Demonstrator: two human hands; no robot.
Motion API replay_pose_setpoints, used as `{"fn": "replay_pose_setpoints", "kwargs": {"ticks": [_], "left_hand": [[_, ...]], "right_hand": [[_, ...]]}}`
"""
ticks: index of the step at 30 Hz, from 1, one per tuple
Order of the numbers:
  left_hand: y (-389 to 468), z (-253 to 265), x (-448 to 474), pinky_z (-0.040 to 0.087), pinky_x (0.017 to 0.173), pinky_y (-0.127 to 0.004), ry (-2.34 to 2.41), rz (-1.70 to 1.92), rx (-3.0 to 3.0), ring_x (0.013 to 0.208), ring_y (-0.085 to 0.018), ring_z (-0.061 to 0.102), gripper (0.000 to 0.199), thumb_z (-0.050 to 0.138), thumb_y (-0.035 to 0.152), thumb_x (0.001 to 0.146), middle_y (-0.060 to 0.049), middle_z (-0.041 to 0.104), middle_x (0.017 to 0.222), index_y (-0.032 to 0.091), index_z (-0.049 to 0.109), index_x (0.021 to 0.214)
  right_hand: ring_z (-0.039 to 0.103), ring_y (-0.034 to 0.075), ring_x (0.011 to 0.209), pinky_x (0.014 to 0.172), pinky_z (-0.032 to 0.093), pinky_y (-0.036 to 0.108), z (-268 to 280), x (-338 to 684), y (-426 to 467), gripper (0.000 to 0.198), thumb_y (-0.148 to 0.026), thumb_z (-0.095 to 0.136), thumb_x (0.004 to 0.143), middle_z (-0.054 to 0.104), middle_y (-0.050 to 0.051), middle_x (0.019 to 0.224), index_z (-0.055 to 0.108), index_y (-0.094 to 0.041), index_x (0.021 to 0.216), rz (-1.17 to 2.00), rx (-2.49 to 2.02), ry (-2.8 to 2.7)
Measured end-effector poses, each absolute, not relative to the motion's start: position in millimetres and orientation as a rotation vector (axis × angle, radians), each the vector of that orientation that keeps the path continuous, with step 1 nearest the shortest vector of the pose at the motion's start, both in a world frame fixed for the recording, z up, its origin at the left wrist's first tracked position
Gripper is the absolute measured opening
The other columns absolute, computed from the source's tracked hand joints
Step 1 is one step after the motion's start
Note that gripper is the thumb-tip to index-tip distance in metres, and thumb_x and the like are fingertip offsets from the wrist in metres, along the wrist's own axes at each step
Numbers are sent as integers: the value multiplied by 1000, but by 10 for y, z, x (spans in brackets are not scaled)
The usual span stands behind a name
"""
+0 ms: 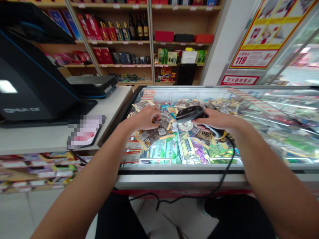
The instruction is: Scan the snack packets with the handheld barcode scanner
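My right hand (211, 119) is wrapped around the handle of a black barcode scanner (190, 113), whose head points left; its cord hangs down in front of the freezer. My left hand (147, 118) is curled, its fingers pinched at a brown-and-tan snack packet (167, 121) just left of the scanner's head. Part of that packet is hidden by the fingers. More packets of the same look (151, 136) lie around and below it on the glass top of a chest freezer (189, 167). Under the glass are green packs (159, 149) and other colourful packages.
On the left counter (45, 137) stand a black checkout terminal (37, 76) and a dark flat device (92, 84). A phone-like item (87, 132) lies near the counter's edge. Shelves (149, 41) with bottles and boxes are behind. The scanner cable (179, 198) loops low across my legs.
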State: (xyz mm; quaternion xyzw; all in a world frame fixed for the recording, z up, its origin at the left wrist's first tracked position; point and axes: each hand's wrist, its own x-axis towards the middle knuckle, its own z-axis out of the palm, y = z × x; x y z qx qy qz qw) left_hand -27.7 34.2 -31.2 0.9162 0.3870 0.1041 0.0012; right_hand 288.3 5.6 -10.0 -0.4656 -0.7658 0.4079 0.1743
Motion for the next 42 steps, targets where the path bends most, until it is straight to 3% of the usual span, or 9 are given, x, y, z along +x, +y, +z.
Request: {"fn": "replay_pose_setpoints", "kwargs": {"ticks": [4,8,13,21,25,33,37,42], "left_hand": [[231,-251,-252,41,100,-47,1463,265,2849,115,-33,53,43,67,32,77,-12,62,118,20,60,117],[163,-230,-223,34,106,-57,1634,233,2893,120,-39,52,55,64,42,82,-16,62,121,17,58,130],[4,-374,42,33,112,-53,1325,176,2939,133,-37,49,68,47,62,95,-16,52,146,24,45,151],[-60,-551,208,43,101,-49,1417,33,3122,122,-36,58,58,44,62,97,-16,58,138,24,59,139],[43,-521,45,41,106,-46,1309,39,3213,126,-34,56,61,44,62,98,-16,54,146,23,54,144],[128,-435,-399,24,122,-50,933,-62,3393,149,-36,35,69,52,56,96,-17,45,158,16,47,152],[94,-333,-593,21,124,-49,843,-130,3407,153,-34,29,68,56,52,93,-15,40,162,20,46,153],[-21,-307,-430,21,123,-52,820,-63,3364,152,-35,31,76,56,59,91,-17,33,165,20,42,154]], "right_hand": [[51,13,48,43,38,26,-79,2862,55,30,-42,73,83,57,2,57,56,-21,71,1157,-1354,-1980],[48,12,47,43,36,27,-60,2825,91,26,-36,72,83,53,0,59,55,-21,72,1136,-1308,-1695],[46,11,46,42,34,26,-83,2838,152,23,-35,71,85,51,-1,60,56,-20,75,1123,-1297,-1571],[48,10,46,45,38,25,-161,2858,227,21,-33,70,88,52,-2,62,56,-20,79,1108,-1299,-1569],[48,11,46,45,40,26,-164,2846,240,22,-33,72,86,53,-2,61,56,-20,79,1105,-1301,-1533],[50,12,47,44,40,26,-229,2855,301,22,-32,71,88,57,1,60,58,-20,75,1113,-1299,-1552],[50,12,48,44,40,25,-226,2856,306,22,-31,72,86,57,1,61,58,-19,74,1111,-1276,-1486],[49,11,51,43,41,23,-99,2903,231,15,-31,70,85,52,-3,65,61,-21,91,1460,-1008,-1120]]}}
